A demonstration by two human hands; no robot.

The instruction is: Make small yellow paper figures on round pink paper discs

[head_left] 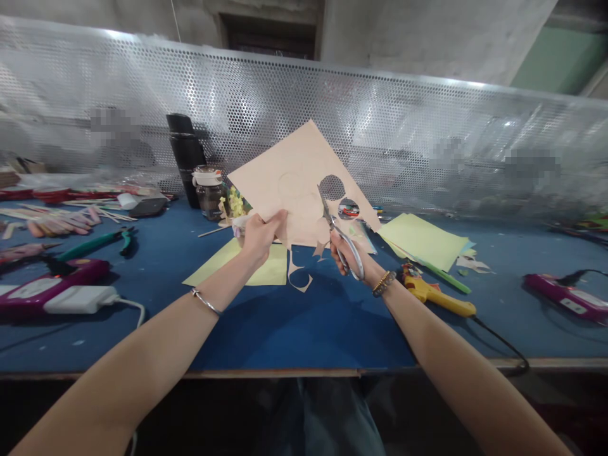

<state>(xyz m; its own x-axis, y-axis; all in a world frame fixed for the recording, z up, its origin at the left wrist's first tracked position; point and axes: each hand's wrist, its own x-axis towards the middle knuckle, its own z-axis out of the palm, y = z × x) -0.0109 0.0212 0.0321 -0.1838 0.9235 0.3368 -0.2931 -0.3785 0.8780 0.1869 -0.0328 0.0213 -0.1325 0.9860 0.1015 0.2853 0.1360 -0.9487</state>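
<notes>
My left hand (pixel 261 237) pinches the lower edge of a large peach-coloured paper sheet (pixel 285 180) and lifts it above the table. My right hand (pixel 346 250) grips silver scissors (pixel 341 237), whose blades reach into the sheet beside a round cut-out hole. Faint pencilled circles show on the paper. Curved peach paper scraps (pixel 299 277) lie on the blue mat below the sheet. A pale yellow-green paper sheet (pixel 259 267) lies under my left hand, partly hidden by the peach sheet.
A blue work mat (pixel 304 329) covers the table. A yellow hot glue gun (pixel 439 299) lies to the right, near a stack of yellow-green paper (pixel 422 240). Green-handled pliers (pixel 95 246), a magenta device (pixel 47 288), a black flask (pixel 185 158) and a perforated metal screen (pixel 304 107) stand further off.
</notes>
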